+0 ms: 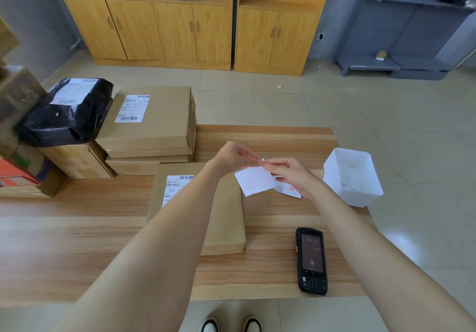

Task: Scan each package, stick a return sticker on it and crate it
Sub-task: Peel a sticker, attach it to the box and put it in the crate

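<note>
A flat brown package (226, 218) with a white shipping label (175, 187) lies on the wooden table (77, 241) under my left forearm. Above its far right corner, my left hand (233, 157) and my right hand (291, 174) meet and pinch a white return sticker sheet (255, 181) with red print at its top corner. A second white piece with red characters (289, 190) hangs under my right hand. A black handheld scanner (311, 261) lies face up on the table at the near right, its screen lit.
A white plastic bin (353, 177) stands at the table's right edge. Stacked brown boxes (154, 123) and a black poly-bag parcel (67, 112) crowd the far left. Wooden cabinets (190, 30) line the back wall. My shoes (231, 325) show below the table's near edge.
</note>
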{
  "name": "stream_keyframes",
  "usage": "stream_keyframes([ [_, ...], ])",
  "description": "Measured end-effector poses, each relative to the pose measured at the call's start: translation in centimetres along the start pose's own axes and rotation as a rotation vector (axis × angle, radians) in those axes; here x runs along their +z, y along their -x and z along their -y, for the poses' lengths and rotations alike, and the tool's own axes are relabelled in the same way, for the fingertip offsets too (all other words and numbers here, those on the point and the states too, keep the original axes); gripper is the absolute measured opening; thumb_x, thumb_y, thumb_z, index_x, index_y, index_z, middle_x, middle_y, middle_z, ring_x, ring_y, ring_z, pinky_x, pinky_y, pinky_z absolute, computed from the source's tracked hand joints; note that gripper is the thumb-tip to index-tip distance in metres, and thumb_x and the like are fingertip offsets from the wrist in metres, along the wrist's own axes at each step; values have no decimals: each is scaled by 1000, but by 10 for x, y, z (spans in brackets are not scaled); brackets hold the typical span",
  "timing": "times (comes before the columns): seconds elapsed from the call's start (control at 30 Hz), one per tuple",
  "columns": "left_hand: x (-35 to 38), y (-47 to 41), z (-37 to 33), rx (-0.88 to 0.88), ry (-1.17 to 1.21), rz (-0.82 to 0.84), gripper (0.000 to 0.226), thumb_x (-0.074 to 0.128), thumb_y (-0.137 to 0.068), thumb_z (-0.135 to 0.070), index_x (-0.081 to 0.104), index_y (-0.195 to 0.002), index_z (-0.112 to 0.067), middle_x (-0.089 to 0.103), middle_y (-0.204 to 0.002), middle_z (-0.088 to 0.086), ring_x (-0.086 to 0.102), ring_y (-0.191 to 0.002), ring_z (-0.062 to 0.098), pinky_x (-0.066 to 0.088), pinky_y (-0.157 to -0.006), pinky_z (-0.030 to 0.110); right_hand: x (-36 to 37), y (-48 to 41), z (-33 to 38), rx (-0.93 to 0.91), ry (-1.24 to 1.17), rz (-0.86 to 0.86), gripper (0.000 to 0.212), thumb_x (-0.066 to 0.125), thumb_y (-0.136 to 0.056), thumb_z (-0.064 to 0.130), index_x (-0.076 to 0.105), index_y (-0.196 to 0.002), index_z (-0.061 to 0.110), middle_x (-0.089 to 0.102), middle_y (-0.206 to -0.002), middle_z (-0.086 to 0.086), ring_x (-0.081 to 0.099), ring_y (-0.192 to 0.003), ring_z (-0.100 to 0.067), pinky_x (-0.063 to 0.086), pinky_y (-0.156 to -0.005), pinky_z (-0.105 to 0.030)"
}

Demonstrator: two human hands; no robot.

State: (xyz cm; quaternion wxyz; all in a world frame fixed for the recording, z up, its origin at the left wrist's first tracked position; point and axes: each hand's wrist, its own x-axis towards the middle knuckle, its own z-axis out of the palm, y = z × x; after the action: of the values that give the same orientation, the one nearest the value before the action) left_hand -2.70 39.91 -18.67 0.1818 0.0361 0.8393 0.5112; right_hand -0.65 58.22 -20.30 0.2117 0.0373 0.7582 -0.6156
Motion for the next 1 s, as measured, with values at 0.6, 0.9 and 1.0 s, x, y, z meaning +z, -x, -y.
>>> stream_keyframes([
  [0.6,4,-6,-1,4,-20,-3,17,72,-83,-25,74,-89,-9,60,-74,-1,45,-57,6,33,-47,10,-6,-2,-2,13,56,-14,14,67,-88,17,71,-100,22,61,-68,7,49,-61,-3,35,-64,-18],
  [0.9,6,-14,-3,-26,51,-20,9,63,-89,-16,68,-82,-13,63,-69,-4,48,-52,9,39,-54,20,-14,-5,-2,44,83,-38,9,65,-89,20,70,-96,23,69,-76,5,60,-72,-6,35,-69,-22],
  [1.0,6,-16,-4,-48,76,-39,9,63,-90,-19,68,-90,-11,67,-75,-5,53,-56,8,42,-58,20,-18,-6,-5,54,93,-51,8,63,-90,20,69,-95,23,72,-80,7,62,-76,-5,34,-70,-22],
])
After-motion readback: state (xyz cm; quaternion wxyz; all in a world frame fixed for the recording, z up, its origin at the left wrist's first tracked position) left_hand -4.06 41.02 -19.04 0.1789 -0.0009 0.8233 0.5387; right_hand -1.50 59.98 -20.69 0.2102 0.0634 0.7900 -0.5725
